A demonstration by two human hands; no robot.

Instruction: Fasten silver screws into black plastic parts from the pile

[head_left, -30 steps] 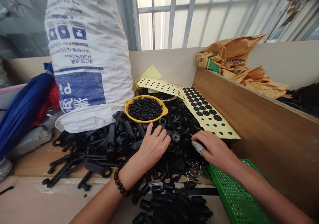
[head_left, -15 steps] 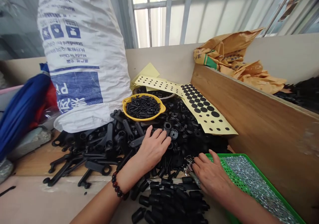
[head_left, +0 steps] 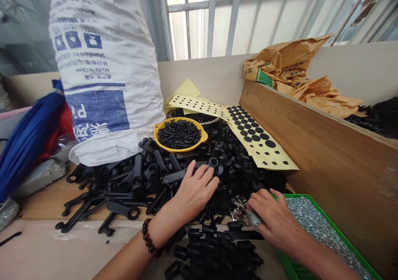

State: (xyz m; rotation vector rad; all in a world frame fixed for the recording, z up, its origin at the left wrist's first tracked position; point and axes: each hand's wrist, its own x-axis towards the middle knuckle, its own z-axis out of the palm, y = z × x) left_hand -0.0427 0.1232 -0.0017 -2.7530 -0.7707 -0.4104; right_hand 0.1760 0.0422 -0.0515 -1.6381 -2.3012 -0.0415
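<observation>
My left hand [head_left: 197, 188], with a beaded bracelet on its wrist, is closed over a black plastic crank arm [head_left: 213, 162]. The arm's ring end shows beyond the fingertips, and the rest is largely hidden. Beside it lies a round black disc [head_left: 219, 169]. At the green basket's near edge, my right hand [head_left: 273, 215] has its fingers curled around a silvery-grey rounded object [head_left: 254, 220], whose kind I cannot make out. Just left of that hand is a small heap of shiny metal pieces [head_left: 239, 208]. Black cylindrical grips [head_left: 211, 251] lie below both hands.
Small silver parts fill the green basket [head_left: 311, 197] at right. Black screws fill a yellow bowl [head_left: 157, 135]. Loose crank arms [head_left: 124, 209] spread left. A white sack [head_left: 137, 72] stands behind. Sticker sheets [head_left: 270, 157] lean near a wooden divider [head_left: 311, 135].
My left hand has shifted slightly right and nearer, and the crank arm's ring end has moved with it. My right hand has moved right with the silvery object, uncovering more of the metal pieces.
</observation>
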